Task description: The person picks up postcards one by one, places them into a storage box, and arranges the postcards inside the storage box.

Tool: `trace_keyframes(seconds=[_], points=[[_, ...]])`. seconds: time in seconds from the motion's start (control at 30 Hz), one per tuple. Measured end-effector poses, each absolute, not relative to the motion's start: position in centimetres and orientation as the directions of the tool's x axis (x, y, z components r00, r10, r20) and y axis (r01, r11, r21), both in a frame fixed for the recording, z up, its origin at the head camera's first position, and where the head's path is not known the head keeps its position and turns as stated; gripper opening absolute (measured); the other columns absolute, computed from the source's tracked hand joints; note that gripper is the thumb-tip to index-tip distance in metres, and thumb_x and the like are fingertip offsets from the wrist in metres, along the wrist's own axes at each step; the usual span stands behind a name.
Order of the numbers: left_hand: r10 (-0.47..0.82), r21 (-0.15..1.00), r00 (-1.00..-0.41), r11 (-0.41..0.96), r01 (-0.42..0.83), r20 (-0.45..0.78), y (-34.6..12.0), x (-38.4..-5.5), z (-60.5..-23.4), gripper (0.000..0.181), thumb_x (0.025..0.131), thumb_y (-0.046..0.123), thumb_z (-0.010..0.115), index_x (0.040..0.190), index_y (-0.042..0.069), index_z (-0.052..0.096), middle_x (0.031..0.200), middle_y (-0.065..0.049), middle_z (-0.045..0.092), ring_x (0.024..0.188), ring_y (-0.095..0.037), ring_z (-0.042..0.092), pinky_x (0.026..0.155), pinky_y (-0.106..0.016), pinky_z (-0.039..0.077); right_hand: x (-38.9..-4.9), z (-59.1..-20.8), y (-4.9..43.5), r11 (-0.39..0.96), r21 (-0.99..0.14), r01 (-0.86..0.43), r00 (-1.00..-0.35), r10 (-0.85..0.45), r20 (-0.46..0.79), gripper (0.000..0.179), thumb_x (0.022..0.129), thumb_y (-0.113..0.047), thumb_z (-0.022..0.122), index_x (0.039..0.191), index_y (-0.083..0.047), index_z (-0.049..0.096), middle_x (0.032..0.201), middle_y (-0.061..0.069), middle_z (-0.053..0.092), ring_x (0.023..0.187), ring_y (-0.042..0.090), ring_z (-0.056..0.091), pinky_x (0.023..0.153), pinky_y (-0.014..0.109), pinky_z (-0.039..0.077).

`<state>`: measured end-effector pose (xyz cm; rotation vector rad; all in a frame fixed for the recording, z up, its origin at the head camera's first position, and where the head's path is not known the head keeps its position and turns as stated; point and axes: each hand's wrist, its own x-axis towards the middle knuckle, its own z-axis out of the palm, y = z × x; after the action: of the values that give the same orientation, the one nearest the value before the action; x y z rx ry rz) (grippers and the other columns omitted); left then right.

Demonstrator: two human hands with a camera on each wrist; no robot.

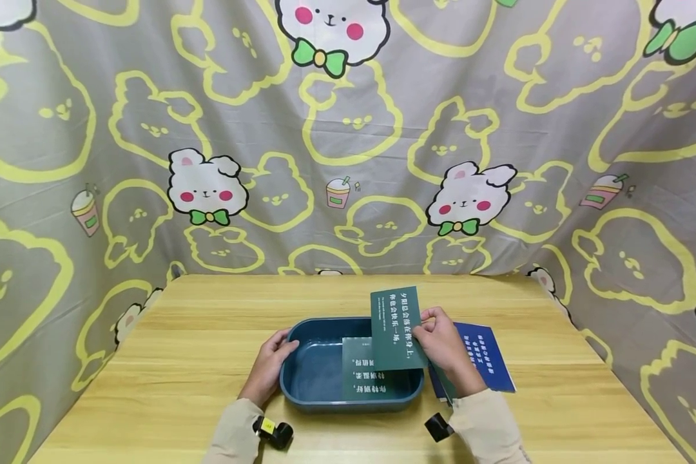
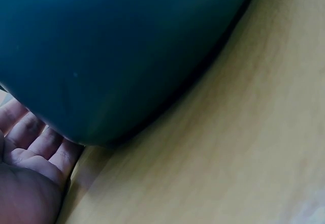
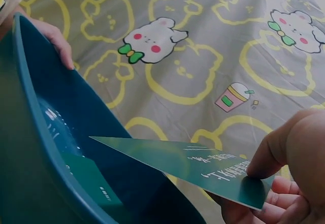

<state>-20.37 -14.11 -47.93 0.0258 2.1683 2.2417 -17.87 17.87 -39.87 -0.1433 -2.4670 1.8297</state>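
Observation:
A dark teal oblong basin (image 1: pixel 301 403) sits on the table. My left hand (image 1: pixel 269 364) holds its left end, thumb over the rim and fingers along the outer wall (image 2: pixel 117 56). With the thumb on top and fingers below, my right hand (image 1: pixel 448 348) pinches a green card (image 1: pixel 396 322) with white printed writing by its right edge. That card is raised and tilted over the basin's right part. Another green card (image 1: pixel 359 386) lies inside the basin, partly covered by the held one in the head view; its corner (image 3: pixel 91 183) shows in the right wrist view.
Blue cards (image 1: pixel 490 361) with white writing lie on the table right of the basin, partly hidden by the right hand and sleeve. A patterned cloth (image 1: pixel 383 180) hangs behind and beside the wooden table (image 1: pixel 180 361). Small black wrist cameras (image 1: pixel 439 426) are near both cuffs.

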Motion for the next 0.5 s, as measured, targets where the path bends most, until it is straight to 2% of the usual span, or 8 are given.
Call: trace_keyframes(seconds=[0.33, 0.5], points=[[0.027, 1.0, -1.0, -0.031, 0.005, 0.006, -14.2, -20.4, -47.9, 0.038, 0.097, 0.013, 0.057, 0.13, -0.005, 0.053, 0.125, -0.019, 0.058, 0.111, -0.026, 0.056, 0.088, -0.027, 0.047, -17.7, -40.2, 16.7, 0.3, -0.954, 0.002, -0.998, 0.068, 0.019, 0.025, 0.085, 0.004, 0.055, 0.107, -0.001, 0.044, 0.076, 0.01, 0.062, 0.06, 0.019, 0.06, 0.053, 0.033, 0.05], [0.029, 1.0, -0.999, -0.02, 0.015, 0.015, -14.0, -20.2, -47.9, 0.039, 0.097, 0.013, 0.057, 0.131, -0.006, 0.052, 0.126, -0.02, 0.058, 0.11, -0.023, 0.057, 0.088, -0.027, 0.047, -17.5, -40.6, 16.1, 0.312, -0.95, 0.013, -0.999, 0.033, -0.003, 0.024, 0.089, 0.003, 0.056, 0.108, -0.003, 0.043, 0.081, 0.009, 0.062, 0.063, 0.02, 0.06, 0.054, 0.035, 0.051]])
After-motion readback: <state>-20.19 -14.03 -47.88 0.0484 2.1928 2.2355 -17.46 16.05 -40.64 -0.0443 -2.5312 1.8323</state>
